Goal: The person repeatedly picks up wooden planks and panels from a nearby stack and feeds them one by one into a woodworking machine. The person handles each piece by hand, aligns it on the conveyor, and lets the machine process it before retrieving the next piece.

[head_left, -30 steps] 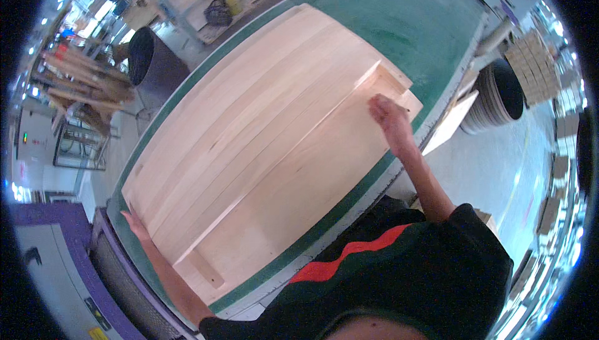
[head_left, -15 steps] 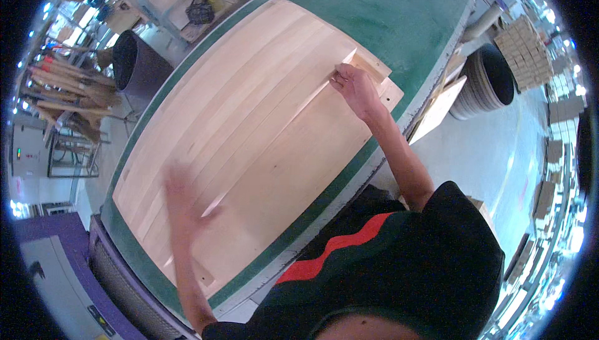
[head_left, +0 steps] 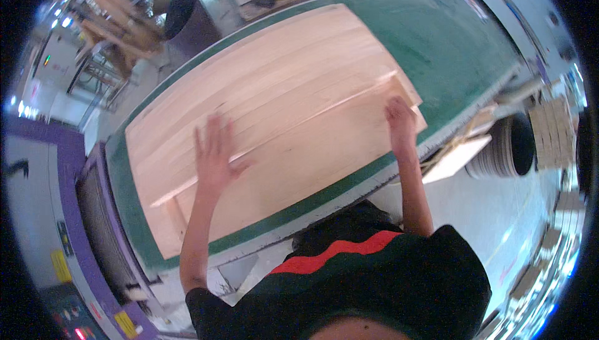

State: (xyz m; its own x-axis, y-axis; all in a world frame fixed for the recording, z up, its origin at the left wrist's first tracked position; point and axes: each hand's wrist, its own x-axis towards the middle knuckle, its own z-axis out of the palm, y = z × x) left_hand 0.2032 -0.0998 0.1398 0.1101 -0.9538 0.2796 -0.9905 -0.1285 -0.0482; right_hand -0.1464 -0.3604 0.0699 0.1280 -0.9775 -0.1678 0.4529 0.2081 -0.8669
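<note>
A large pale wooden panel [head_left: 281, 78], built of long slats side by side, lies slantwise in front of me. Its slatted part ends in a raised lengthwise edge above a lower flat board [head_left: 312, 152] on my side. My left hand [head_left: 215, 152] is open, fingers spread, over the left part of the slats close to that edge; whether it presses down is unclear. At the right end my right hand [head_left: 402, 121] is closed, fingers curled, just above the lower board near a short cross strip [head_left: 405, 92]. Anything inside its fingers is hidden.
The panel rests on a green-topped table [head_left: 449, 40] with a pale near edge. A purple and grey machine [head_left: 47, 196] adjoins it at left. Dark round bins stand at far left [head_left: 187, 21] and right [head_left: 508, 146]. Stacked wood [head_left: 552, 134] lies at right.
My view has turned, so the panel lies flatter across it. My left hand has slid farther along the slats, fingers spreading. My right hand has come off the raised edge toward me.
</note>
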